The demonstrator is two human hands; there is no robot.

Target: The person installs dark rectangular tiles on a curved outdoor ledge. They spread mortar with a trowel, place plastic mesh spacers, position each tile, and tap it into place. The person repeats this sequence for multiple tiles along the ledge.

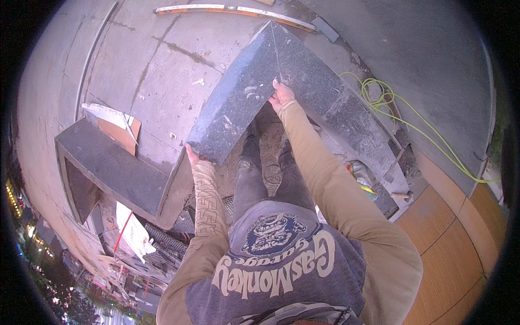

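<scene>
A dark grey stone slab (230, 100) with pale smears lies in front of me. Its right edge meets a second dark slab (311, 65) along a slanting seam. At the near left corner of the first slab, my left hand (193, 155) is closed on the edge with the thumb showing; its other fingers are partly hidden. My right hand (281, 96) grips the near edge close to the seam, thumb on top and some fingers out of sight underneath. Below the slabs, my legs stand in a gap between the stone pieces.
To the left is another dark slab on a raised base (122, 162), beside a cardboard piece (118, 135). An orange-and-white spirit level (233, 9) lies beyond the slabs. A yellow-green cord (411, 116) coils at right, above orange-brown panels (447, 249). A bag (360, 176) sits near my right arm.
</scene>
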